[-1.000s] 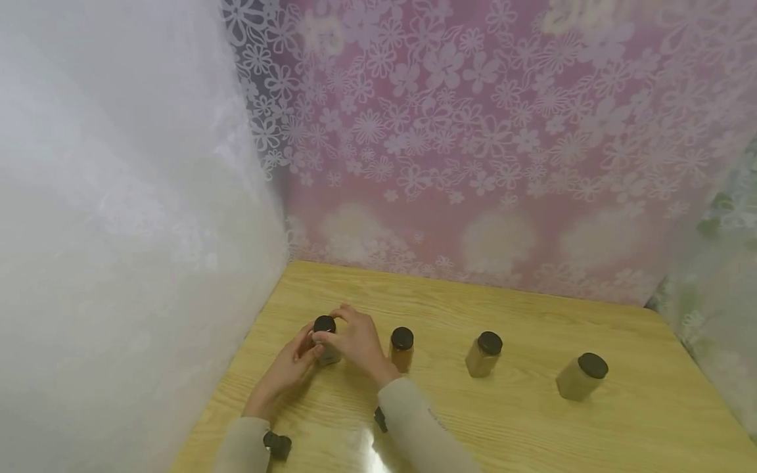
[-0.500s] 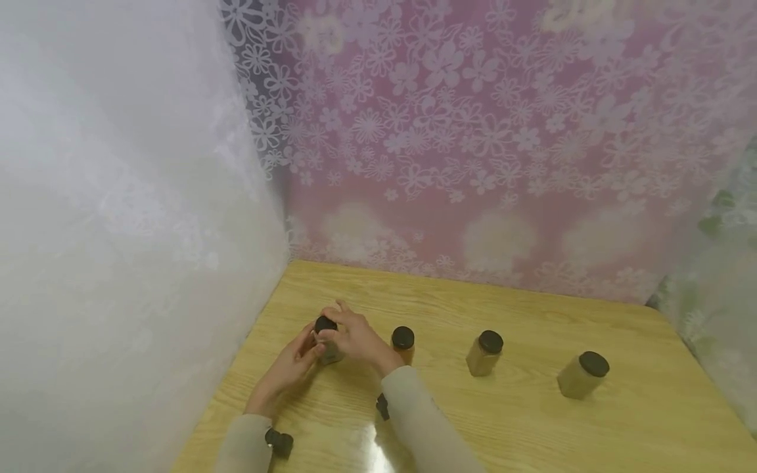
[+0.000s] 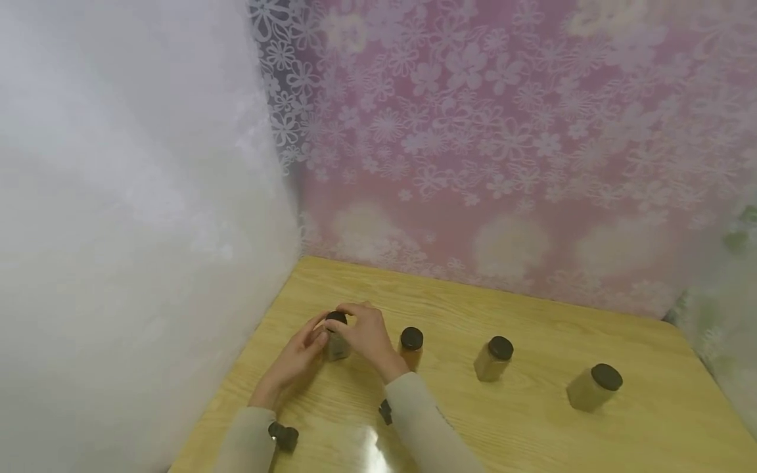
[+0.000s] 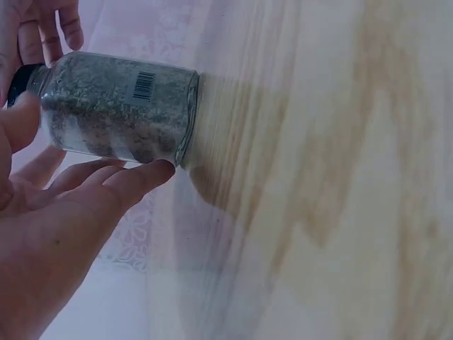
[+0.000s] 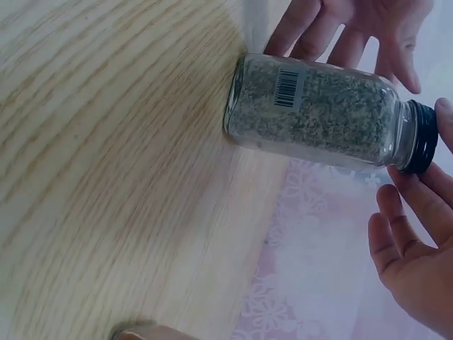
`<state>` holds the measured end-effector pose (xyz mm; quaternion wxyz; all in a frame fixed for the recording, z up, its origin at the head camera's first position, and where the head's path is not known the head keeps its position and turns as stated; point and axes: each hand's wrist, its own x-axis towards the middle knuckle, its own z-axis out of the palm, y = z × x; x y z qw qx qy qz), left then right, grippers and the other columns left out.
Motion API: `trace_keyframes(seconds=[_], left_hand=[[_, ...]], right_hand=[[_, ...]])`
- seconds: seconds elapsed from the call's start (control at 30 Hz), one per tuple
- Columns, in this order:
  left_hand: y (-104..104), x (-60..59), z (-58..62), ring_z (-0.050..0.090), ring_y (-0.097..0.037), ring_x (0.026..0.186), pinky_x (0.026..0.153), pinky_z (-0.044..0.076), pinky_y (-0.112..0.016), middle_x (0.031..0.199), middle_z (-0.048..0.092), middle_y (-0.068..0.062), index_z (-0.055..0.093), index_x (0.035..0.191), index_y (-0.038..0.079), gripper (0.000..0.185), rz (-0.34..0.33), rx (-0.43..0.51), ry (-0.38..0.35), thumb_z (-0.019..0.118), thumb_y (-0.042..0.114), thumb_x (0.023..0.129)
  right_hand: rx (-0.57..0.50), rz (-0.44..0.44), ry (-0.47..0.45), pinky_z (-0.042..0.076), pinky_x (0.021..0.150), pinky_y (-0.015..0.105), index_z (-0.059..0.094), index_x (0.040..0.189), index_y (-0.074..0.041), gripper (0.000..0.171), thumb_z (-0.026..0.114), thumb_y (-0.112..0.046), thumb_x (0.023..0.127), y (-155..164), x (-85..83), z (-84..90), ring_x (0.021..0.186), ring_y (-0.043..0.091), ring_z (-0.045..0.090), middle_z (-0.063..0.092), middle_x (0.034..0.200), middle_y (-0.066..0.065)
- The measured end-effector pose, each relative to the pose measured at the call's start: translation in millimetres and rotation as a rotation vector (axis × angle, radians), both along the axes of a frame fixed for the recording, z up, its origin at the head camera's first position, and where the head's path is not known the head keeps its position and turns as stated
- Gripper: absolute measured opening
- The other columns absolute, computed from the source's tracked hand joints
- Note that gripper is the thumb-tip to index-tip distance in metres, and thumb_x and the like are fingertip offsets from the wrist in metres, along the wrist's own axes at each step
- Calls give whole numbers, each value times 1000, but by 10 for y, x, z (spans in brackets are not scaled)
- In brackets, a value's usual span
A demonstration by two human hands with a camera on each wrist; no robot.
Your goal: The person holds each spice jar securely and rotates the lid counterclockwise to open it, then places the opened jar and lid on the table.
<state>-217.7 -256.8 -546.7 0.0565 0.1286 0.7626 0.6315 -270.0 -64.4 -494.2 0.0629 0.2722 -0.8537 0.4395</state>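
So the herb jar (image 3: 338,341) is standing upright on the tabletop (image 3: 532,420), first in the row and closest to the white curtain (image 3: 118,230). My left hand (image 3: 296,361) is up against the glass body with fingers (image 4: 134,177) mostly straight, more bracing than clamping, so the jar doesn't skid or spin on that slick varnished wood. My right hand (image 3: 367,332) sits over the top with fingertips (image 5: 417,191) curled at the black cap (image 5: 423,138), a light pinch on the ribbed edge. That's the obvious split: one grip steadies the base, the other works the lid.

The jar is clear glass, squarish with rounded shoulders, packed with grey-green flaky dried stuff, with a barcode sticker (image 5: 287,88) on one side. The cap is black screw-on plastic.

To the right of the herb jar stand three more jars in a line: an amber jar (image 3: 411,348) just beside it, a tan jar (image 3: 493,360) further on, and a pale jar (image 3: 593,389) furthest out. All have the same black caps. Behind the herb jar hangs a pink flower-print sheet (image 3: 503,164).
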Motion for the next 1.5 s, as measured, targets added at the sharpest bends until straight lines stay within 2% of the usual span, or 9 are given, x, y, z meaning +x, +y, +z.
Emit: trace_keyframes(seconds=[0.2,0.5,0.67,0.8,0.97,1.17,1.27,1.37,1.5], left_hand=[[14,-63,-7,27,-43,159,124,33,-60,173,24,-22,20,170,16,64,-7,19,-56,49,28,114],[45,-107,-9,26,-42,159,126,29,-60,172,25,-23,15,170,13,67,-13,34,-77,49,29,114],[47,-101,4,28,-46,157,125,28,-64,171,25,-26,14,170,10,67,-24,36,-36,49,23,114],[62,-103,39,33,-47,155,123,32,-64,170,28,-28,12,170,8,68,-18,-20,-4,49,23,114],[85,-91,75,37,-50,152,121,37,-65,166,31,-32,14,169,5,67,27,-156,17,48,25,115],[73,-88,73,32,-54,153,120,33,-70,167,26,-35,16,169,9,65,38,-187,1,47,27,115],[67,-74,83,32,-55,153,120,33,-71,167,27,-35,15,169,8,66,23,-188,4,46,28,115],[57,-54,76,35,-52,153,122,33,-68,166,33,-32,14,169,7,67,20,-163,-12,47,28,115],[36,-36,62,34,-49,155,124,31,-66,167,33,-28,13,170,9,66,-7,-123,-21,46,26,115]], right_hand=[[14,6,-49,56,82,38,76,126,-12,41,83,-37,93,41,-9,-5,108,32,65,77,118,8],[-13,42,-145,47,83,32,70,138,-15,49,78,-38,96,79,-75,-36,95,21,57,72,117,2],[-12,32,-112,45,83,32,71,137,-15,49,80,-38,95,71,-81,-33,85,14,55,73,111,1],[-11,32,-91,43,83,32,72,134,-14,46,80,-37,95,59,-76,-19,84,15,55,73,109,3],[23,89,-88,50,73,25,67,141,-7,49,73,-33,100,71,-73,-12,94,18,54,67,116,11],[119,207,-156,55,99,44,56,153,-10,53,64,-31,105,154,-111,84,116,28,56,59,133,15],[200,166,-77,52,107,52,57,152,-11,57,68,-37,103,154,-123,113,120,30,58,62,136,16],[241,64,76,53,99,47,68,141,-9,59,77,-47,95,105,-106,63,109,25,62,72,126,11],[179,2,155,55,87,39,76,127,-5,57,84,-47,89,34,-76,-16,99,20,58,77,113,8]])
